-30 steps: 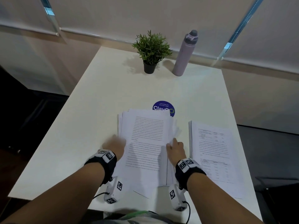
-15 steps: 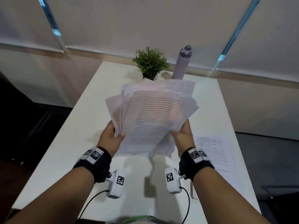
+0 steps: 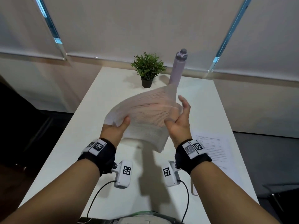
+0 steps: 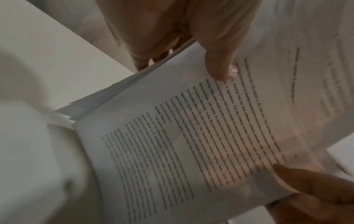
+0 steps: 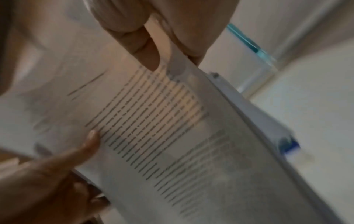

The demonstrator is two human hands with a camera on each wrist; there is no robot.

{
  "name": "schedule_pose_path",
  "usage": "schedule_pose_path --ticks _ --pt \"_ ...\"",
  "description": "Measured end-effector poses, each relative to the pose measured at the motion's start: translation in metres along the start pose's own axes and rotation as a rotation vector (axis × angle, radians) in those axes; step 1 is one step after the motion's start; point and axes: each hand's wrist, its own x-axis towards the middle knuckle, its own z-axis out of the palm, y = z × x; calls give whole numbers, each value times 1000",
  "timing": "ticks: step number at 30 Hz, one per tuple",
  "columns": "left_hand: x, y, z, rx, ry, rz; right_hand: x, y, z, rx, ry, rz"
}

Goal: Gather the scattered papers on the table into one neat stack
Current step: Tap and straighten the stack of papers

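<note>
A bundle of printed papers [image 3: 145, 117] is up in the air over the white table [image 3: 90, 120], tilted, with its sheets unevenly fanned. My left hand [image 3: 116, 129] grips its left edge, the thumb [image 4: 220, 66] lying on the top page [image 4: 191, 136]. My right hand [image 3: 178, 122] holds the right edge; in the right wrist view its thumb [image 5: 145, 50] pinches the sheets [image 5: 162, 121] against the fingers behind, while other fingers stick up loosely. A second stack of papers [image 3: 215, 146] lies flat on the table at the right.
A small potted plant [image 3: 148, 68] and a tall lilac bottle [image 3: 178, 68] stand at the table's far edge. A blue round sticker [image 5: 289, 145] lies on the table under the bundle. Window blinds close off the back.
Both hands lifted the bundle off the table, then turned and tilted it, so its far corner now points towards the bottle. The right-hand stack has not moved.
</note>
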Motion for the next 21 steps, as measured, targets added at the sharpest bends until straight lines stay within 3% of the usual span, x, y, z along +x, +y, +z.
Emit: schedule_pose_path --ticks 3,5,9,11,13,15,18,21 --pt "4 9 4 -51 -44 68 7 -8 -3 -231 11 -326" --pt "5 11 6 -68 -74 90 13 -11 -5 -338 0 -461" --pt "13 10 8 -90 -92 64 21 -13 -9 -536 -45 -569" --pt "17 10 9 -91 -91 40 19 -8 -9 -503 -41 -554" --pt "21 10 9 -111 -49 18 17 -3 -7 -359 51 -498" --pt "23 8 10 -149 4 10 15 1 -7 -165 182 -291" --pt "22 8 14 -171 31 13 11 7 -3 89 134 107" --pt "23 10 20 -210 42 -7 11 12 3 68 99 237"
